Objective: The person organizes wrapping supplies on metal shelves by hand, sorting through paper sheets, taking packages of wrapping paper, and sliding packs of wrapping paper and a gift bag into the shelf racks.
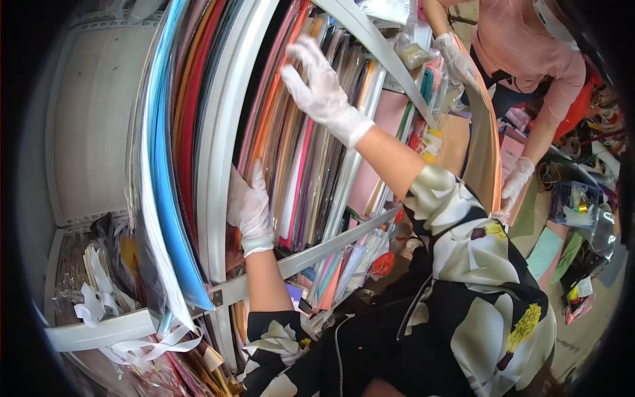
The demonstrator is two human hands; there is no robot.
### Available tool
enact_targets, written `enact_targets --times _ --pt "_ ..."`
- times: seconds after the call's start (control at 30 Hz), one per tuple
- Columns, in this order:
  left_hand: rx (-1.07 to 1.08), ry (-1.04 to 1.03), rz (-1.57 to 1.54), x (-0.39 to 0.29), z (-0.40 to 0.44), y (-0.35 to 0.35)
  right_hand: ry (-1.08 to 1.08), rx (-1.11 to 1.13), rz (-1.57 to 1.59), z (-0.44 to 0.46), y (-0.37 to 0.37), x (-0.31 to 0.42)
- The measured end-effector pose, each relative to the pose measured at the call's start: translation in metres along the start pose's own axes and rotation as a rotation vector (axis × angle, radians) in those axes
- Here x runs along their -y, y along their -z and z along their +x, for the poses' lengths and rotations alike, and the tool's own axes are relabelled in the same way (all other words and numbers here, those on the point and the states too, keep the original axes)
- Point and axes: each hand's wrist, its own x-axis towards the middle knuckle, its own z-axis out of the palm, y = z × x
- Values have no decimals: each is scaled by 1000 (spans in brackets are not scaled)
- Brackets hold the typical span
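Note:
White gloves cover both of my hands. My left hand (252, 210) reaches in low at the left end of a shelf row of upright coloured sheets (301, 159), its fingers against the orange and pink ones. Higher up, my right hand (324, 92) is at the upper part of the same row, fingers spread over the orange sheets (274, 99), with nothing visibly held. Part of my left hand is hidden among the sheets.
Blue and red sheets (165, 165) stand left of a metal upright (225, 145). A metal rail (331, 248) crosses below. At the right, a person (522, 53) with gloved hands holds large brown sheets (483, 132); papers and a blue basket (575, 202) lie beyond.

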Motion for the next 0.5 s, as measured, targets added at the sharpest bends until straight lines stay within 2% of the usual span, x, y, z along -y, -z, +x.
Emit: enact_targets --times 0.07,0.1,0.17,0.2,0.27,0.33,0.37,0.47,0.5 --pt "24 -2 45 -16 -4 17 -261 -42 165 20 -10 11" --pt "127 55 -13 -20 0 25 -173 35 148 33 -10 8" --pt "268 189 -537 -17 6 31 -425 -43 258 46 -18 30" --pt "261 171 -568 -11 9 24 -56 -297 -126 54 -64 -26" --pt "249 135 -631 2 16 10 -275 -144 -148 57 -83 -57" --pt "182 40 -371 0 16 5 -15 -245 -334 59 -78 -55" --pt "224 96 -333 -5 17 8 -59 -216 -395 60 -74 -49" --pt "178 70 -213 -5 16 1 -148 -224 -455 62 -75 -46" --pt "173 92 -162 -9 16 1 -110 -225 -463 66 -77 -48"
